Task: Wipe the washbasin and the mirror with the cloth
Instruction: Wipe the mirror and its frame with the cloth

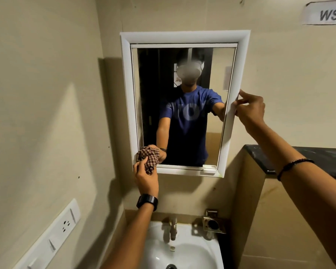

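Cloth, brown-and-white checked and bunched into a wad, sits at the lower left corner of the mirror, pressed against the glass and the white frame there. The left hand grips it from below, fingers and thumb curled round the wad, and a black watch is on that wrist. The right hand holds the right edge of the mirror frame about halfway up, fingers bent round the edge and the forefinger pointing up along it; a dark bead bracelet circles that forearm. The mirror hangs on a beige wall, and its glass reflects a person in a blue T-shirt. Below it stands the white washbasin with a metal tap at its back rim and a metal holder just to the right. A dark worktop runs off to the right, and a white switch panel is on the left wall.
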